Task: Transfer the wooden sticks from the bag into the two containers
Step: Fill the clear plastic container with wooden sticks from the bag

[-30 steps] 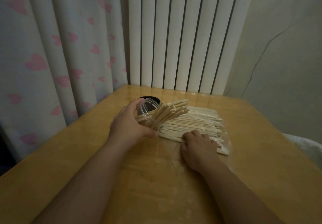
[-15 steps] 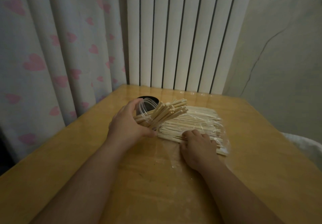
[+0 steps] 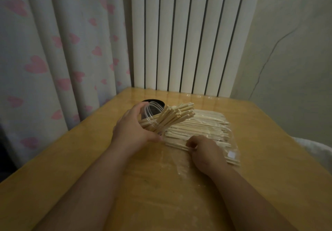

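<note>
My left hand (image 3: pixel 132 129) grips a clear plastic container (image 3: pixel 150 113), tilted to the right, with a bundle of wooden sticks (image 3: pixel 177 115) jutting from its mouth. Behind it stands a black container (image 3: pixel 158 103), mostly hidden. A clear plastic bag (image 3: pixel 231 151) lies flat on the table with many loose wooden sticks (image 3: pixel 201 129) in it. My right hand (image 3: pixel 204 151) rests on the near edge of that pile, its fingers curled on the stick ends; whether it pinches any stick is not visible.
The wooden table (image 3: pixel 89 158) runs to a white radiator (image 3: pixel 188 36) at the back. A heart-patterned curtain (image 3: pixel 53 50) hangs on the left and a cracked wall (image 3: pixel 287 50) stands on the right. A white cloth (image 3: pixel 316 151) shows past the table's right edge.
My right hand's fingers have shifted slightly along the stick ends. The tilted container and my left hand have barely moved.
</note>
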Demonstrator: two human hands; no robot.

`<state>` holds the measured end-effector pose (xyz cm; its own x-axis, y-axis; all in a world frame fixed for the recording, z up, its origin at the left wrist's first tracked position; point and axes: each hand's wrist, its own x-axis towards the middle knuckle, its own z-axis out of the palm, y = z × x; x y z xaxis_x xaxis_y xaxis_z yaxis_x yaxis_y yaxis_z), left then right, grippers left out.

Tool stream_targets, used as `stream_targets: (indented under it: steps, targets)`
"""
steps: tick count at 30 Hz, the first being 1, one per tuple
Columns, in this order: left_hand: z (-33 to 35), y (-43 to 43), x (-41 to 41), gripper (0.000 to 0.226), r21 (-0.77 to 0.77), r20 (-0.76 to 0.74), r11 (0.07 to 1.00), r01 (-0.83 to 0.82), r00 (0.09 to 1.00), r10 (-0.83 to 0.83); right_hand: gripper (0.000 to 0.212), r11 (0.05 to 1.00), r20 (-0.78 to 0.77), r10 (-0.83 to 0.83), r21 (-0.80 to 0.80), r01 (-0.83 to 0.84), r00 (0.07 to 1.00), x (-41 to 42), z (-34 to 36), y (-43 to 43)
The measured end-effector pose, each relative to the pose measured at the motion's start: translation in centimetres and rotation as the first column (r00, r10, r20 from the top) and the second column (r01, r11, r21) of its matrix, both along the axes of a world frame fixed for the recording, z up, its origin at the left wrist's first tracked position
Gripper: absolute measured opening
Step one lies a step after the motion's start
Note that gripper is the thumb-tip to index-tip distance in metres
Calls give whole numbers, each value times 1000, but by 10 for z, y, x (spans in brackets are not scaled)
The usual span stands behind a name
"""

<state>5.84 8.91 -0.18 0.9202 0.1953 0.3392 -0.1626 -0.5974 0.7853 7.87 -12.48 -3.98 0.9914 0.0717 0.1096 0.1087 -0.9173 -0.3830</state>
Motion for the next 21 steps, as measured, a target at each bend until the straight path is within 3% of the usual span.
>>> stream_targets:
  steps: [2, 10, 14, 21]
  targets:
    - [0, 0, 0, 111, -1, 0, 1000, -2, 1000, 2, 33, 1000, -22, 16, 11, -16, 1000, -1, 1, 0]
    - [0, 1, 1, 112, 12, -8, 1000, -4, 1000, 4, 34, 976, -163, 48, -203, -81, 986, -1, 5, 0]
    - [-1, 1, 1, 112, 20, -8, 1000, -8, 1000, 8, 31, 939, -128, 93, -319, -130, 987, -8, 7, 3]
    - [-1, 1, 1, 114, -15, -5, 1000, -11, 1000, 11, 14, 980, 34, 82, -187, -75, 996, -30, 30, -4]
